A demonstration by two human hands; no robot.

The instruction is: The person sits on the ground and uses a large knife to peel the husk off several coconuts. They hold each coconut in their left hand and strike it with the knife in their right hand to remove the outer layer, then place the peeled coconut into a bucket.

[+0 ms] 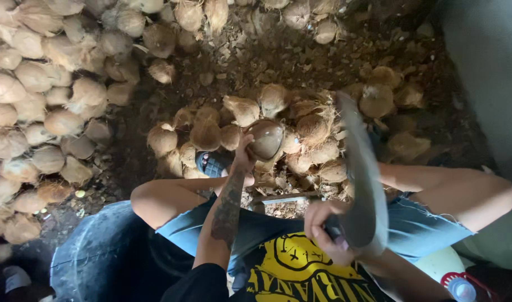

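My left hand (pixel 244 155) holds a brown, mostly husked coconut (pixel 266 138) out in front of me, above a small heap of coconuts. My right hand (pixel 323 229) grips the handle of a large cleaver (pixel 361 173), whose broad grey blade is raised and blurred, pointing away from me to the right of the held coconut. I am seated with both knees spread, in blue denim shorts (pixel 211 223) and a black shirt with a yellow print.
A big pile of husked coconuts (pixel 38 89) fills the left side. A smaller heap (pixel 301 128) lies between my feet on dark, husk-strewn ground. A dark round tub (pixel 99 257) stands at lower left, a plastic bottle (pixel 460 288) at lower right, a grey wall (pixel 491 67) at right.
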